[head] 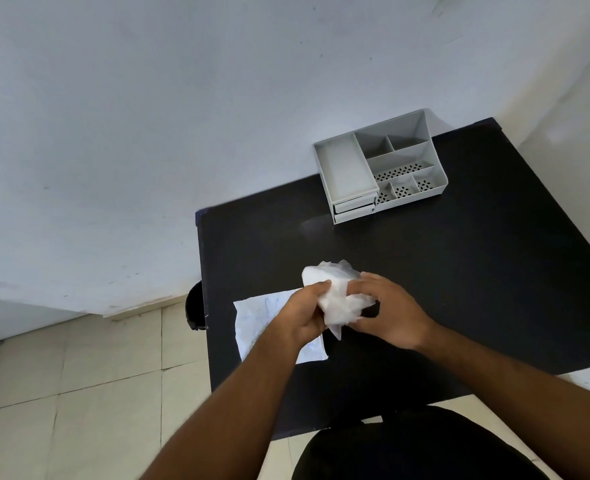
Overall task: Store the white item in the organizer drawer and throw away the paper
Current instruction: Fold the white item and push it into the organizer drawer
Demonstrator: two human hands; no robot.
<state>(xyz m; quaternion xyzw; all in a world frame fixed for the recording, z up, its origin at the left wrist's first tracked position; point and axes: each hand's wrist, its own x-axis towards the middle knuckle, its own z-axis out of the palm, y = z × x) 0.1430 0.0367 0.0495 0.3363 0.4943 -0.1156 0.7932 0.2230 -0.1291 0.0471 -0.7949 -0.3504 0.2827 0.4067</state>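
No readable text, label, brand or number anywhere in view. Paper [252, 323] on table [460, 271] carries faint blue marks, handwriting or a sketch, too blurred to read. Organizer [380, 168] shows plain grey surfaces, no lettering visible.

We note the table [460, 271] top is black and matt, with only a faint sheen near the organizer [380, 164], which looks like smooth grey moulded plastic, some compartment floors perforated. The white item [335, 299] appears as thin, crinkled, slightly translucent film. The paper [255, 320] is a white matt sheet, lightly creased. The wall [148, 133] is painted, matt and scuffed; the floor tiles [79, 393] are smooth and pale.
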